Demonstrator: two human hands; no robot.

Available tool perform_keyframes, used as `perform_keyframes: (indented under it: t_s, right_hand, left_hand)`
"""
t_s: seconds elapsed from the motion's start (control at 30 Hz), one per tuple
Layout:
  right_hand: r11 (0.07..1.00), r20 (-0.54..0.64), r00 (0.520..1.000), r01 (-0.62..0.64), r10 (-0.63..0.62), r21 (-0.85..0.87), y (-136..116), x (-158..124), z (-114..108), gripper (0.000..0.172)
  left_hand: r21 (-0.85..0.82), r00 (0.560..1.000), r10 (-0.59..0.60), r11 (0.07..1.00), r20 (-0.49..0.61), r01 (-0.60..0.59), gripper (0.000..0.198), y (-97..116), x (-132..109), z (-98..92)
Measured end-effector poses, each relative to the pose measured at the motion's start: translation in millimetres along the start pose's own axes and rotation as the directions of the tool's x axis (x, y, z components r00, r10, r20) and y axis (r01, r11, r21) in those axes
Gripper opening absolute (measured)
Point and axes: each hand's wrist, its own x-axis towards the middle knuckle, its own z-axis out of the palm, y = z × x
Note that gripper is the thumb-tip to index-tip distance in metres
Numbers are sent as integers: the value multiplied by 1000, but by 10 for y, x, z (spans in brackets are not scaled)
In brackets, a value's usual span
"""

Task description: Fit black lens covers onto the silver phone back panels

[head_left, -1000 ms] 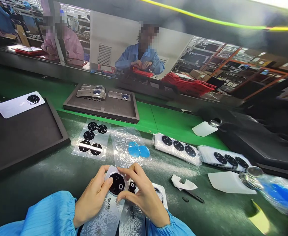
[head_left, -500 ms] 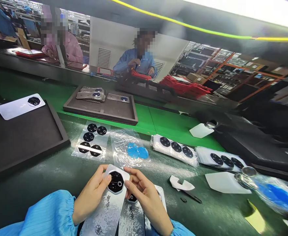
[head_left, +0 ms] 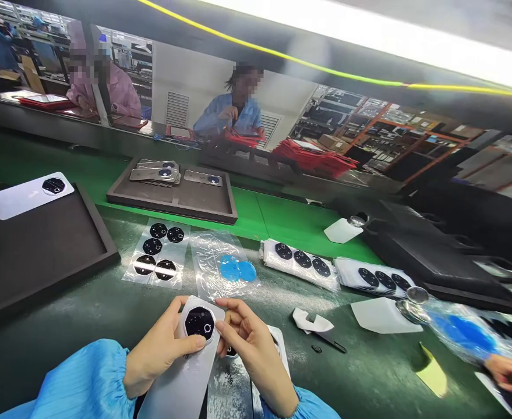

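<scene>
A silvery-white phone back cover (head_left: 181, 378) with a black, many-sided camera lens plate (head_left: 200, 324) is held between my two hands at the bottom middle. My left hand (head_left: 157, 352) grips its left edge, the thumb resting on the lower rim of the lens plate. On the other side, my right hand (head_left: 256, 346) pinches the cover's upper right edge with thumb and fingers. Under my right hand lie more phone back covers (head_left: 227, 387), partly hidden by the hand and the held cover.
Ahead lie a sheet of black lens plates (head_left: 167, 244), a clear film with blue discs (head_left: 203, 276) and stacked lens plate strips (head_left: 273, 262). Tweezers (head_left: 332, 342) and white bottles (head_left: 378, 317) sit right. Dark trays (head_left: 111, 256) stand left and behind. A co-worker's hand (head_left: 507, 372) works far right.
My left thumb has slid from the lens plate's upper left down to its lower edge. The view has shifted slightly, and the co-worker's hand at right shows more.
</scene>
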Motion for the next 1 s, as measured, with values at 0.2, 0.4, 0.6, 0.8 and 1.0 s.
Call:
perform_keyframes:
  t_s: [0.2,0.4,0.6,0.8,1.0]
  right_hand:
    - [998,10,999,-32,31,48,24,37,-7,51]
    - [996,-8,999,-41,41,80,21,51,-23,49]
    - [994,23,998,-55,53,93,38,-3,22,68]
    - [999,13,999,-36,35,27,58,-52,50,53]
    - [1000,-100,995,-17,15,-15,-20,-107,96,45]
  left_hand:
    - [-91,999,-17,996,51,21,54,27,-15,-9]
    - [-101,996,-26,994,89,35,49,68,-25,-25]
    - [-84,994,21,996,104,-12,49,99,-27,-49]
    - [10,986,88,996,143,-90,39,97,-41,-49]
    - [103,987,128,985,95,-137,31,89,-76,-6]
